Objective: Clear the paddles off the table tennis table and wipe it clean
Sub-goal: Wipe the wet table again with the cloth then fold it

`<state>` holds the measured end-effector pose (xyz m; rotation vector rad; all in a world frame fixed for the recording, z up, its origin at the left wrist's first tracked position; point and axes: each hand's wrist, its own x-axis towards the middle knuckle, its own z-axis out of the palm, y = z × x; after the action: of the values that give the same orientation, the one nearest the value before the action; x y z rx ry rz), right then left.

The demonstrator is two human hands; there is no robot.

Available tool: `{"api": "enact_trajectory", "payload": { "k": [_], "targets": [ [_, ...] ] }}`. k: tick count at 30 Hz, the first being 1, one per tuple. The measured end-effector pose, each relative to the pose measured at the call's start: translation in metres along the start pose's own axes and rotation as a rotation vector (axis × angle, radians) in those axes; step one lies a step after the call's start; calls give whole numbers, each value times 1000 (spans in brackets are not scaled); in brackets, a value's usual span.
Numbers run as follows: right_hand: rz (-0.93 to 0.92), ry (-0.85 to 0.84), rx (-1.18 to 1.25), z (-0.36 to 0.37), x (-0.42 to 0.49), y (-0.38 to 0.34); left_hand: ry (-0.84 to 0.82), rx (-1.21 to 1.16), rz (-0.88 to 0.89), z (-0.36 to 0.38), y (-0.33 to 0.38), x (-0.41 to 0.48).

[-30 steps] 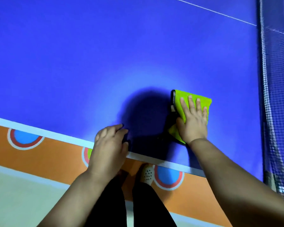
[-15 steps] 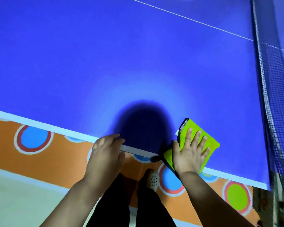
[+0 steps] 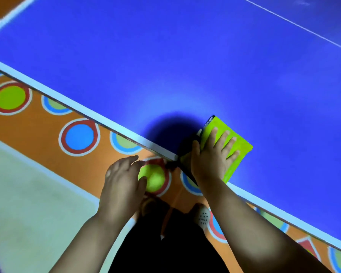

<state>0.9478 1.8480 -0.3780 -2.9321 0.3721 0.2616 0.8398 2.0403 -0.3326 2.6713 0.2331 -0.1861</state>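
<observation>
Head view: the right hand (image 3: 211,160), fingers spread flat, presses the green cloth (image 3: 239,149) at the near edge of the table (image 3: 165,66), its long axis pointing inward along the fingers, while the left hand (image 3: 122,184) hovers loosely open.

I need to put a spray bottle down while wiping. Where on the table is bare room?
The blue table is bare from its white near edge up to the thin white line, left of and beyond the green cloth. Crowded only where the right hand presses the cloth at that edge.
</observation>
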Motion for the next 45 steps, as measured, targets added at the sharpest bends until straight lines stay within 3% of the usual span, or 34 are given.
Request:
{"api": "enact_trajectory", "payload": {
  "k": [5, 9, 14, 20, 25, 36, 45],
  "targets": [
    [-213, -48, -76, 11, -5, -51, -13, -74, -36, 8, -13, -9],
    [-557, -129, -126, 8, -5, -69, -19, -64, -35, 9, -8, -10],
    [-804, -184, -115, 0, 0, -39, -17, -23, 5, 5, 13, -5],
    [-858, -52, -37, -2, -9, 50, -66, -9, 72, 22, 75, 7],
    [-747, -75, -49, -25, -4, 166, -96, -41, 213, 57, 164, 13],
    [-234, -143, 15, -75, -12, 400, -175, -20, 536, 129, 359, 3],
    [227, -95, 56, -100, 6, 501, -249, 26, 617, 160, 410, -1]
  ]
}}
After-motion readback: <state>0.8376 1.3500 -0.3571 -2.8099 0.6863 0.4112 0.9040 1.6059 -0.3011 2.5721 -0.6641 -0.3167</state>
